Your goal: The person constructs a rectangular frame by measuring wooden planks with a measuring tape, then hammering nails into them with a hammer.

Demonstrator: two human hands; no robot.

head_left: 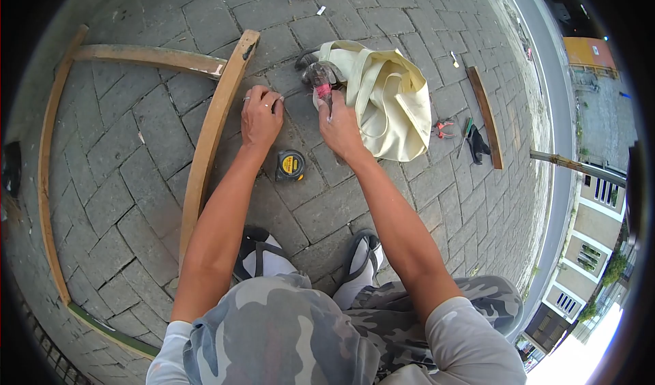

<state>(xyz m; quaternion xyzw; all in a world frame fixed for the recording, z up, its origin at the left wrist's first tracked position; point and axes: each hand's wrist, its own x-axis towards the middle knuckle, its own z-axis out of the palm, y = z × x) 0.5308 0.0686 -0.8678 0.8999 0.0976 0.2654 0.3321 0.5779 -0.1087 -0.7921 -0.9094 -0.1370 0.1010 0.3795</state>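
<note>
I'd watch the right hand (339, 124) first: its fingers are closed around a clear plastic bottle with a pinkish-red label (321, 79), held just beside a cream canvas tote bag with loose straps (404, 122). If that grip eased, or squeezed too hard on thin, smooth plastic, I think the bottle could slip onto the grey paving stones (321, 194) and roll; whether it has any liquid in it, I can't make out. The left hand (262, 117) is apart from the right, its fingers curled with thumb and forefinger near each other; I can't tell from here whether anything small is pinched there, and if so, a loose hold could drop it into a joint between the stones. The bag slumps with its mouth gaping, so a strap could catch on the bottle or the fingers and drag the bag along. A yellow-and-black tape measure (290, 165) lies on the ground between the forearms, where a low sweep of the wrist could knock it. My other worry is the long brown wooden bar (215, 124) alongside the left arm: a careless elbow might jolt it, or its bare edge might scrape the skin.
</note>
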